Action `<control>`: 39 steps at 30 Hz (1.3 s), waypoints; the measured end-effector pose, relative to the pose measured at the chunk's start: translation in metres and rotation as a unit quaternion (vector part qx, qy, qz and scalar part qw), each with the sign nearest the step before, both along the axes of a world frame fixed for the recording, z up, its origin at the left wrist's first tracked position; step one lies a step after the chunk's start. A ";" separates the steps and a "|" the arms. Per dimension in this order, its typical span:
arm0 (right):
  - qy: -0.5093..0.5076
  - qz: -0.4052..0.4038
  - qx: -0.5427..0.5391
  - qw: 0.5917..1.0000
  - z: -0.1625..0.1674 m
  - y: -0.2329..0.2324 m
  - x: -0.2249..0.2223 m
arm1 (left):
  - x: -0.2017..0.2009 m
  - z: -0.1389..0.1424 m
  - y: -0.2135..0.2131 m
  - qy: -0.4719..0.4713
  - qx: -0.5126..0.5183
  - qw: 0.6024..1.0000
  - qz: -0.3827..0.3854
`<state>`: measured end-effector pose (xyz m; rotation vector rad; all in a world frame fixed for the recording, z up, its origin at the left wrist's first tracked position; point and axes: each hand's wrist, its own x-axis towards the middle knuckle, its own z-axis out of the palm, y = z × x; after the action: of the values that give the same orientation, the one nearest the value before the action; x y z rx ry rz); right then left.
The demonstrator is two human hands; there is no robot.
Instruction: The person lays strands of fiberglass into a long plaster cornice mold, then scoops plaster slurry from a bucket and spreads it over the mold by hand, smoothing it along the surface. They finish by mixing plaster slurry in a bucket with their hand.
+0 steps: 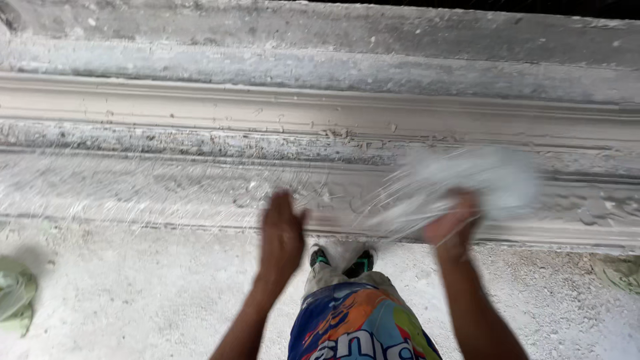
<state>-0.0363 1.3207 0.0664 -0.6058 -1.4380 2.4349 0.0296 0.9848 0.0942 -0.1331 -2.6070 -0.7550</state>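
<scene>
A long plaster moulding bed (200,113) runs across the whole view, grey and crusted, with a pale smooth profiled strip along its middle. Fine white glass fibre strands (167,190) lie spread over its nearer band (thin, scattered, hard to trace singly). Below it the dusty floor (133,293) bears a crumpled greenish bag (15,293) at the left edge.

A person's right hand (452,223) grips a blurred bundle of white fibres (460,187) above a long plaster moulding (200,113); the left hand (281,235) is flat and spread.
</scene>
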 end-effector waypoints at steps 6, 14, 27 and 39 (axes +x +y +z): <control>-0.151 0.037 -0.084 0.984 -0.126 0.019 0.011 | 0.022 0.018 0.067 -0.068 0.225 0.957 -0.173; 0.284 -0.009 0.018 0.959 0.039 0.075 -0.040 | -0.018 0.009 0.020 -0.129 0.117 0.982 -0.071; 0.021 0.057 -0.005 0.998 -0.013 -0.033 0.015 | 0.018 0.031 0.082 -0.248 0.309 0.910 -0.126; 0.182 -0.018 0.000 0.983 0.077 0.129 -0.065 | -0.005 0.056 0.157 0.000 0.118 0.986 -0.121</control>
<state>-0.1011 1.4494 0.1435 -0.1675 -1.2642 2.3600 0.0242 1.1420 0.1497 -0.3830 -2.5054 -1.1399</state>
